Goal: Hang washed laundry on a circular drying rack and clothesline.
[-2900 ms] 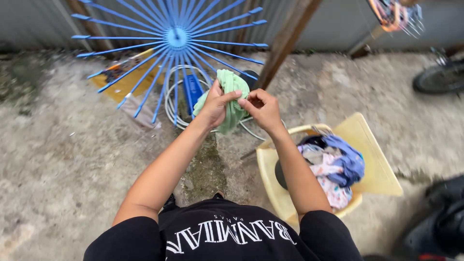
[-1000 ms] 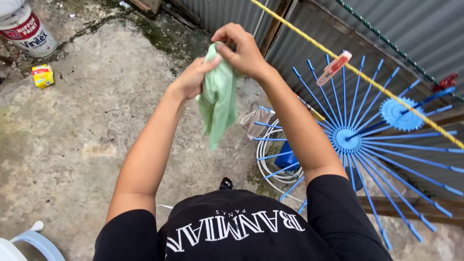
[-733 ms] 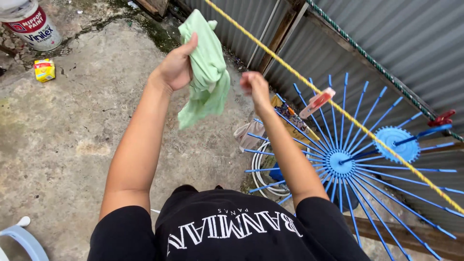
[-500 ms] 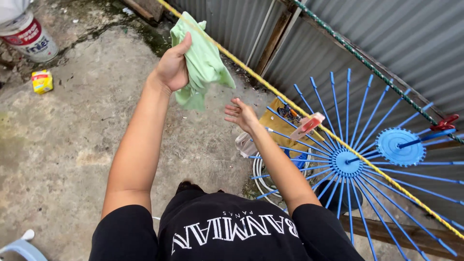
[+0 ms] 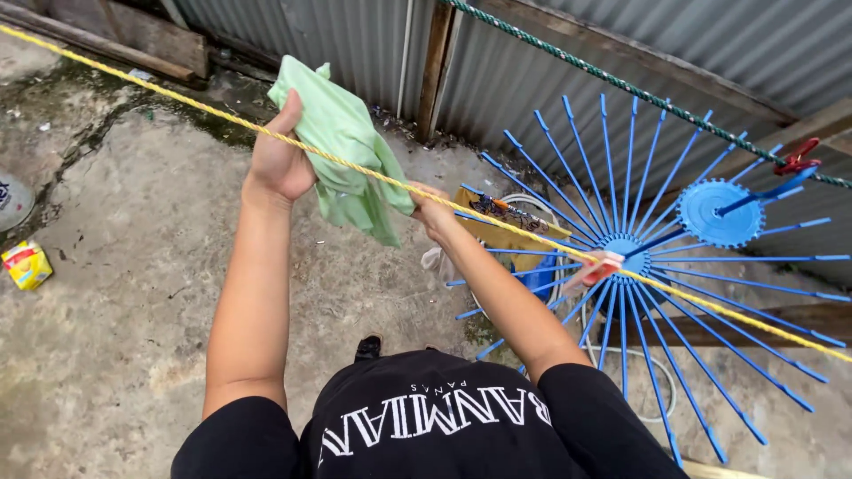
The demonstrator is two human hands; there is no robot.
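Currently one pale green cloth [image 5: 346, 146] is hanging over one yellow rope line [image 5: 177, 98], which is running from upper left down to the lower right edge. Left hand [image 5: 282, 155] is gripping the cloth at its upper left side, thumb up and fingers closed round the fabric. Right hand [image 5: 435, 213] is sitting at the cloth's lower right edge, just under the yellow line; its fingers are mostly hidden behind the fabric, so their grip cannot be told. Count of lines: two, the second being a dark green rope [image 5: 586, 71] running higher along the corrugated metal fence [image 5: 337, 35]. Count of pegs seen: two, one pale red peg [image 5: 595, 269] clipped on the yellow line to the right of the hands, one red peg [image 5: 796, 157] on the green rope. Two blue plastic hubs, the lower hub [image 5: 626, 253] with many thin spokes fanning out below the yellow line, the upper hub [image 5: 717, 213] smaller and toothed. Below the spokes a white hose coil [image 5: 639, 372] is lying on the concrete floor [image 5: 115, 266]. At far left on the floor, one small yellow carton [image 5: 27, 264] with red and green print is lying tilted. A wooden post [image 5: 435, 62] is standing against the fence behind the cloth.
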